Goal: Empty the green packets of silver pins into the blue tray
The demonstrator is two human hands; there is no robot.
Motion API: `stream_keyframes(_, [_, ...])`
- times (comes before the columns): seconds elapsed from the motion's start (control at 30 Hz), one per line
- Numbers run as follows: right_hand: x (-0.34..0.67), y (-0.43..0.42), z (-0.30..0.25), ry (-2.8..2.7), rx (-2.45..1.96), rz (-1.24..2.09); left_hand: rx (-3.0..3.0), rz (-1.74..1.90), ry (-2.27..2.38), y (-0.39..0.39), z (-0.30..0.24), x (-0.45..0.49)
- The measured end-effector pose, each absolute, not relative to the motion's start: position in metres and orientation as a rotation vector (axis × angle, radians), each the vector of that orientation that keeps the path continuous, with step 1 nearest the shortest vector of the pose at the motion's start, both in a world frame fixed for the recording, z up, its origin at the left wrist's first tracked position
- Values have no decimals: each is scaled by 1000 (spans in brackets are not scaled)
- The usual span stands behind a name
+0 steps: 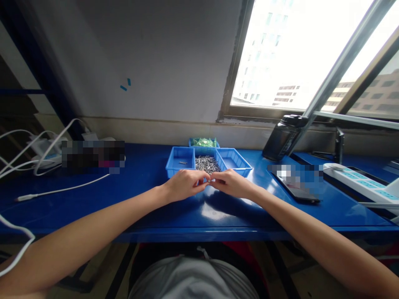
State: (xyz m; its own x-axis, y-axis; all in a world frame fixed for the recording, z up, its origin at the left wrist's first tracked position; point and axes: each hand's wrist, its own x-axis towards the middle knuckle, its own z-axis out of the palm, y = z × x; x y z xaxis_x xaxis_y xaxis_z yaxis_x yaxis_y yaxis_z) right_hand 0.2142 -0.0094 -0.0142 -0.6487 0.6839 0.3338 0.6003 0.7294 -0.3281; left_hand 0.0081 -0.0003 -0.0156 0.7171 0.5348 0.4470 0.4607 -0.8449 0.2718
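Observation:
My left hand (186, 185) and my right hand (233, 183) meet fingertip to fingertip above the front of the blue bins. Between them they pinch a small shiny metal piece (209, 181), mostly covered by the fingers, so its exact kind does not show. Just behind the fingertips lies a heap of slim metal pieces, like screws or pins (207, 162), in the middle bin. The left blue bin (170, 165) holds a few similar pieces (183, 162). To the right sits another blue bin (232, 158) with its inside floor visible.
Behind the bins, a further blue bin (191, 145) contains green plastic packets (203, 142). A dark bottle (282, 138), a phone (296, 189) and a white power strip (358, 181) lie to the right. White cables (67, 191) trail over the blue table (149, 166) at left.

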Motion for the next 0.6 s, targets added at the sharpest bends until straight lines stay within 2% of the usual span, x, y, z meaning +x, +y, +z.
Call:
stream_keyframes(0.2, [215, -8, -17, -2494, -971, 413, 2839, 787, 679, -1, -15, 7])
stream_keyframes(0.33, [215, -8, -14, -2486, -998, 329, 2884, 829, 663, 0, -11, 5])
stream_keyframes(0.47, [218, -7, -9, -2453, -1127, 122, 2975, 913, 920, 7, -2, -2])
stream_keyframes(0.6, [221, -6, -7, -2552, -1293, 16, 3130, 808, 1316, 15, 5, -10])
